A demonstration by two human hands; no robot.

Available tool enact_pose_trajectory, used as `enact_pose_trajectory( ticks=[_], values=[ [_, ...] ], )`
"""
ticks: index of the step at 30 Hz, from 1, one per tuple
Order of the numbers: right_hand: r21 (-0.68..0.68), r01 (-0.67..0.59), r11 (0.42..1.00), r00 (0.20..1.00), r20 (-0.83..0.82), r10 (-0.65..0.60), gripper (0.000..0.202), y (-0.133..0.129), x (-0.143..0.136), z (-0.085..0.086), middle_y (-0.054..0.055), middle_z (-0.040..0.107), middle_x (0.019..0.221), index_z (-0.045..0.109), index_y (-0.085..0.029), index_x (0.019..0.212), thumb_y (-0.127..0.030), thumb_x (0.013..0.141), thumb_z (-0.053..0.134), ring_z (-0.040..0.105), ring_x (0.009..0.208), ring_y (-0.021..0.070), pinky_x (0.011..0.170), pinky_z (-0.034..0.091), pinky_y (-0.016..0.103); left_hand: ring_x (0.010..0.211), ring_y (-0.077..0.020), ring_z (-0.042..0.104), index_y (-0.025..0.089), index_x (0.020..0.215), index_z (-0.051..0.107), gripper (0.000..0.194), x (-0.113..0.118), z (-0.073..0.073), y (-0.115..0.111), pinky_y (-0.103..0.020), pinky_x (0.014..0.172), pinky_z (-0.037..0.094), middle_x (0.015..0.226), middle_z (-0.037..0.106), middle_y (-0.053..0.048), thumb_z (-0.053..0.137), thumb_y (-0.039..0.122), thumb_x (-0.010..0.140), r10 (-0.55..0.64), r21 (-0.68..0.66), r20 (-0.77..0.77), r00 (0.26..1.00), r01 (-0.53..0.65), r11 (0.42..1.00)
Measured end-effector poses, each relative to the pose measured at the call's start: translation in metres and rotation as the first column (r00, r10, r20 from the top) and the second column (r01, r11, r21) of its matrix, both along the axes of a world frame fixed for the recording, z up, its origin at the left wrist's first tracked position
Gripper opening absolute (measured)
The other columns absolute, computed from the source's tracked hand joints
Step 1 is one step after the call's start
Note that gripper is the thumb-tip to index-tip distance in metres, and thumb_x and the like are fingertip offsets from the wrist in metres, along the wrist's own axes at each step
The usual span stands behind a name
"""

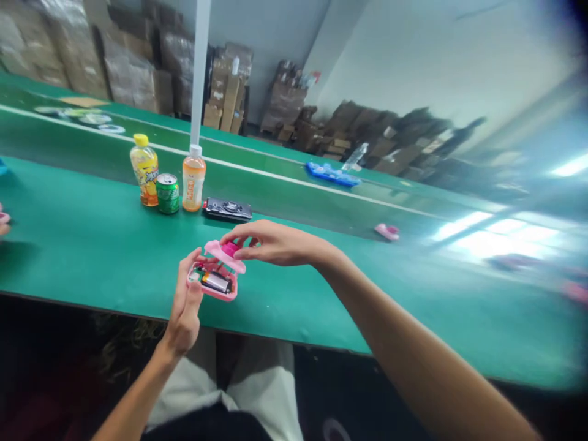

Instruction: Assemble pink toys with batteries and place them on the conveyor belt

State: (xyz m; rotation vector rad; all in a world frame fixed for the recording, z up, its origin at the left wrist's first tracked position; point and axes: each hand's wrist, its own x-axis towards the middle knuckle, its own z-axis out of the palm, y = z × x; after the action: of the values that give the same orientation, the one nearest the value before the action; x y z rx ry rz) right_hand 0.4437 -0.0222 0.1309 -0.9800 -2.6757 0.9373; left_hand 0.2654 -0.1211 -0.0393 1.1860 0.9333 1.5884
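My left hand (186,306) grips a pink plastic housing (220,296) by its left side, just above the table's near edge. Inside the housing lie a silver battery (217,281) and a bit of green circuit board with wires. A lighter pink cover (212,250) with a darker pink raised part is pinched in my right hand (261,242). The cover is tilted over the far side of the housing, with a gap at the near side. Whether the two parts touch at the far edge I cannot tell.
A yellow-capped bottle (146,174), a green can (168,195), an orange drink bottle (193,180) and a black device (228,209) stand or lie beyond my hands. Farther right are a blue tray (331,174) and another pink part (387,232). Stacked cartons (135,70) line the back.
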Motion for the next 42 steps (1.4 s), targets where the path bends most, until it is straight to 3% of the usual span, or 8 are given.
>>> enact_pose_trajectory(
  ticks=[3,8,12,15,19,25,35,42],
  values=[
    [0.038,-0.055,0.998,0.998,-0.03,0.057,0.032,-0.011,-0.003,0.013,0.002,0.076,0.112,0.074,-0.021,0.122,-0.021,0.091,0.067,0.069,0.098,0.0164,0.082,0.054,0.026,0.145,-0.0256,0.045,0.029,0.153,0.036,0.056,0.01,0.021,0.006,-0.036,0.118,0.04,0.161,0.04,-0.01,0.046,0.055,0.104,-0.052,-0.097,0.245,0.968,0.078,0.992],
    [0.038,-0.109,0.993,0.992,0.06,0.107,0.031,-0.006,-0.021,0.036,0.0,0.078,0.107,0.077,-0.021,0.114,-0.011,0.087,0.068,0.069,0.093,0.0148,0.078,0.054,0.024,0.141,-0.0268,0.048,0.024,0.147,0.044,0.058,0.015,0.038,0.014,-0.042,0.124,0.029,0.149,0.052,-0.011,0.05,0.06,0.102,-0.048,-0.119,0.184,0.982,0.071,0.99],
    [0.041,-0.117,0.992,0.983,0.145,0.11,0.035,-0.005,-0.027,0.039,-0.001,0.078,0.103,0.075,-0.02,0.119,-0.01,0.086,0.069,0.069,0.09,0.0134,0.08,0.053,0.024,0.126,-0.024,0.059,0.021,0.136,0.048,0.044,0.023,0.041,0.022,-0.043,0.118,0.038,0.132,0.062,-0.009,0.049,0.052,0.104,-0.058,-0.123,0.298,0.953,0.098,0.988],
    [0.266,0.18,0.947,0.984,-0.059,-0.17,0.024,-0.026,-0.019,0.019,0.002,0.078,0.101,0.075,-0.014,0.113,-0.019,0.091,0.067,0.069,0.089,0.0127,0.079,0.051,0.025,0.115,-0.0225,0.066,0.021,0.136,0.045,0.04,0.036,0.043,0.026,-0.043,0.11,0.046,0.127,0.066,-0.01,0.05,0.045,0.105,-0.059,-0.118,0.514,0.856,0.139,0.983],
    [0.427,0.579,0.694,0.815,-0.315,-0.486,0.033,-0.064,0.003,-0.028,0.004,0.077,0.084,0.079,-0.017,0.091,-0.047,0.095,0.066,0.063,0.068,0.0151,0.066,0.05,0.028,0.112,-0.0231,0.069,0.026,0.144,0.041,0.053,0.056,0.044,0.026,-0.044,0.107,0.049,0.127,0.068,-0.009,0.056,0.052,0.101,-0.032,-0.142,0.646,0.763,0.16,0.977],
    [0.265,0.669,0.694,0.724,-0.442,-0.529,0.029,-0.077,0.0,-0.084,0.007,0.076,0.099,0.079,-0.02,0.102,-0.046,0.095,0.066,0.068,0.087,0.0199,0.079,0.055,0.032,0.113,-0.0228,0.069,0.026,0.147,0.038,0.062,0.076,0.038,0.025,-0.039,0.104,0.05,0.132,0.067,-0.01,0.061,0.055,0.097,-0.032,-0.153,0.638,0.769,0.168,0.974],
    [0.192,0.779,0.597,0.573,-0.607,-0.551,0.026,-0.071,0.001,-0.134,0.012,0.075,0.117,0.078,-0.02,0.098,-0.043,0.096,0.066,0.07,0.113,0.0263,0.099,0.055,0.042,0.116,-0.0215,0.064,0.024,0.136,0.04,0.059,0.091,0.008,0.036,-0.037,0.106,0.048,0.126,0.061,-0.009,0.059,0.062,0.096,0.092,-0.233,0.44,0.893,0.015,0.972],
    [-0.266,0.81,0.523,0.22,-0.689,-0.69,0.044,-0.079,-0.005,-0.154,0.018,0.072,0.129,0.063,-0.016,0.116,-0.055,0.096,0.064,0.073,0.112,0.0269,0.094,0.06,0.041,0.122,-0.0209,0.06,0.027,0.134,0.04,0.047,0.088,0.001,0.036,-0.039,0.111,0.044,0.138,0.054,-0.009,0.052,0.058,0.101,0.093,-0.295,0.372,0.924,0.022,0.955]
  ],
)
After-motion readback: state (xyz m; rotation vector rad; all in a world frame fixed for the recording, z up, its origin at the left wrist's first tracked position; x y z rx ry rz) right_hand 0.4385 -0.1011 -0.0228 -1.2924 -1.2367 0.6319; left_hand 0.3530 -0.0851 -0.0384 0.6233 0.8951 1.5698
